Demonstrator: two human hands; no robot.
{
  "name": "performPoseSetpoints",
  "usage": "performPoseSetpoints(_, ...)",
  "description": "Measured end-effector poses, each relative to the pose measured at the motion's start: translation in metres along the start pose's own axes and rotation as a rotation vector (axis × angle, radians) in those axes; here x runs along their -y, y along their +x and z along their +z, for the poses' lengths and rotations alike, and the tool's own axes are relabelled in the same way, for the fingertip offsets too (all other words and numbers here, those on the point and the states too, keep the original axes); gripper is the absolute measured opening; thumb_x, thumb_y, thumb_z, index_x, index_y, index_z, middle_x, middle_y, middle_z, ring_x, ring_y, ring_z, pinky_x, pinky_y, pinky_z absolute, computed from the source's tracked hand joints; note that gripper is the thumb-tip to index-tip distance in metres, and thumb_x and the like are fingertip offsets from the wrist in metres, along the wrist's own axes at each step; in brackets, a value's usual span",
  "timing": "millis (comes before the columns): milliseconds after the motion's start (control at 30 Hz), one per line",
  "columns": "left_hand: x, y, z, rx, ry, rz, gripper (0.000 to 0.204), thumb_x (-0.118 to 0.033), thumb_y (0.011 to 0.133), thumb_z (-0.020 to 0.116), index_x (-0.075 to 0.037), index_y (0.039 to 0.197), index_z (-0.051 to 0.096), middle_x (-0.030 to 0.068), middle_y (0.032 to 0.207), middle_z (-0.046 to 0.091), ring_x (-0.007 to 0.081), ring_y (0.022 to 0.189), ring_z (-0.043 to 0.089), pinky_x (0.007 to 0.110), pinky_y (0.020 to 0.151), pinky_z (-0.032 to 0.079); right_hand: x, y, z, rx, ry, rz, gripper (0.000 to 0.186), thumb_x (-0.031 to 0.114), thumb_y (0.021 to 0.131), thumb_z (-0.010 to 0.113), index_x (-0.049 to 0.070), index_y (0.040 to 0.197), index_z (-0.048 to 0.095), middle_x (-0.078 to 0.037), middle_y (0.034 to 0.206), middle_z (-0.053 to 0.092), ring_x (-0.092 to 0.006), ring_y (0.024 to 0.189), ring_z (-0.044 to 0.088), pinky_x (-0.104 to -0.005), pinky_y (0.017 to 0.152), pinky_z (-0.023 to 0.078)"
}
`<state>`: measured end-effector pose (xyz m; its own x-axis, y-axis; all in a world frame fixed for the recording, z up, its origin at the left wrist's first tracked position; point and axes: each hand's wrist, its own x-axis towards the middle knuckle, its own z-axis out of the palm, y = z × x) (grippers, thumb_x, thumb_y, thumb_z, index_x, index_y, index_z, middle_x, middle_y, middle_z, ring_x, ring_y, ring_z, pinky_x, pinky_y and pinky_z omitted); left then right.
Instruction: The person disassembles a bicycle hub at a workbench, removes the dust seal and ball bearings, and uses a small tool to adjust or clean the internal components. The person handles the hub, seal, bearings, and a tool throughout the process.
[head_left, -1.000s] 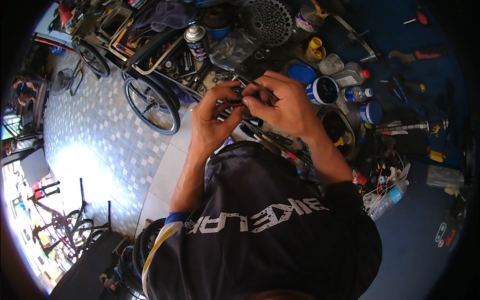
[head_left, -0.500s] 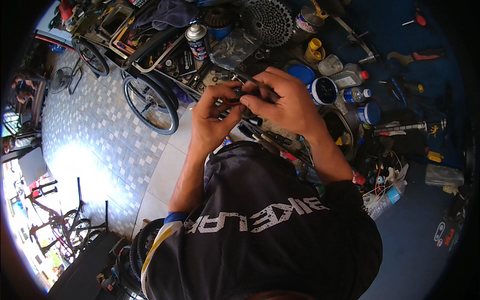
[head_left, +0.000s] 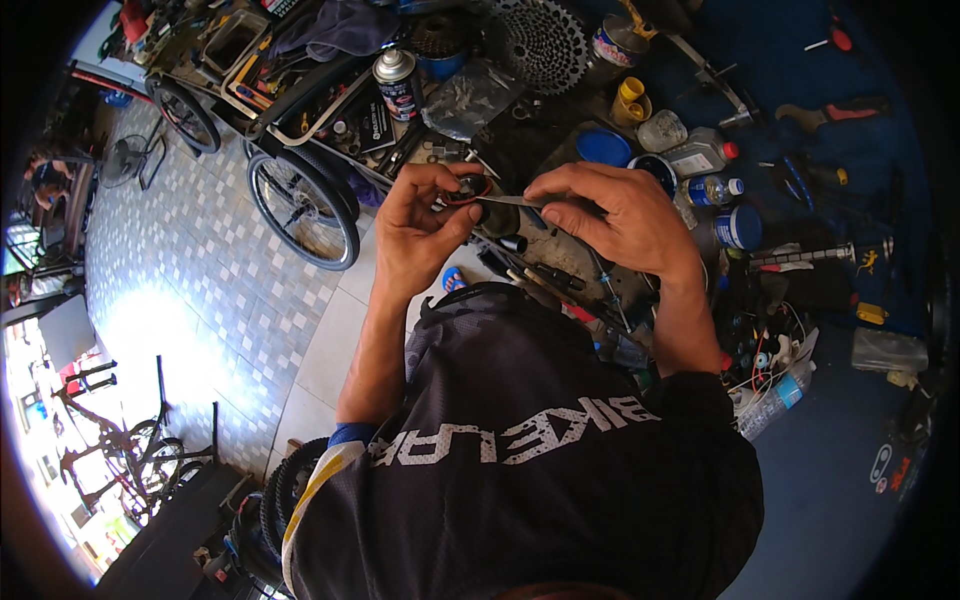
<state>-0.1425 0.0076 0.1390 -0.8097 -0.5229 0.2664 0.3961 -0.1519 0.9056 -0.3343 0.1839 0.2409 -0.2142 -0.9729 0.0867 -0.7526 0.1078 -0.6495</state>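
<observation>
Slim tool (head_left: 508, 201) in my right hand (head_left: 635, 218): metal by its look, bright and smooth. My shirt (head_left: 520, 510): matt black cloth, fine-textured. Cog cluster (head_left: 540, 45): toothed grey metal, dull sheen. Clear bag (head_left: 468, 104): thin plastic, crinkled, glossy. Spray can (head_left: 397, 68): metal, shiny at the shoulder. Blue lid (head_left: 603, 148): smooth plastic. Rag (head_left: 335, 30): soft matt cloth. Floor tiles (head_left: 225, 225): hard, smooth, throwing back glare.

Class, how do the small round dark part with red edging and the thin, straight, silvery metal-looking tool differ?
The small round dark part with red edging is compact, while the thin, straight, silvery metal-looking tool is elongated. The part is dark and red; the tool is pale. The left hand holds the part; the right hand, the tool. Both are held in the fingers.
</observation>
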Motion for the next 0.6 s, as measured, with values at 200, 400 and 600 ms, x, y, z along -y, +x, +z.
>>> performPoseSetpoints(200, -0.0008, -0.0009, 0.002, 0.005, 0.019, -0.001, 0.035, 0.017, 0.096, 0.07, -0.002, 0.12, 0.053, 0.0204, 0.141, 0.063, 0.0236, 0.126, 0.067, 0.037, 0.105, 0.063, 0.0004, 0.0033, 0.0011, 0.016, -0.052, -0.006, 0.022, 0.028, 0.101, 0.076, 0.016, 0.12, 0.078, -0.003, 0.106, 0.08, -0.0241, 0.092, 0.078, -0.0358, 0.076, 0.059)
performPoseSetpoints(400, -0.0016, -0.0029, 0.0019, -0.007, 0.042, -0.008, 0.034, 0.017, 0.095, 0.07, -0.002, 0.119, 0.053, 0.0202, 0.139, 0.064, 0.0232, 0.125, 0.068, 0.038, 0.104, 0.063, 0.0017, 0.0053, 0.0003, 0.034, -0.092, 0.003, 0.021, 0.028, 0.101, 0.075, 0.018, 0.119, 0.078, -0.002, 0.105, 0.08, -0.0242, 0.09, 0.078, -0.0362, 0.074, 0.058)
performPoseSetpoints(600, -0.0027, -0.0029, 0.0027, -0.012, 0.039, -0.017, 0.035, 0.017, 0.095, 0.07, -0.001, 0.118, 0.053, 0.02, 0.138, 0.064, 0.0234, 0.124, 0.068, 0.038, 0.104, 0.063, 0.0012, 0.0054, 0.002, 0.013, -0.066, -0.007, 0.019, 0.032, 0.102, 0.074, 0.022, 0.118, 0.076, -0.003, 0.098, 0.077, -0.0292, 0.087, 0.076, -0.0429, 0.072, 0.057)
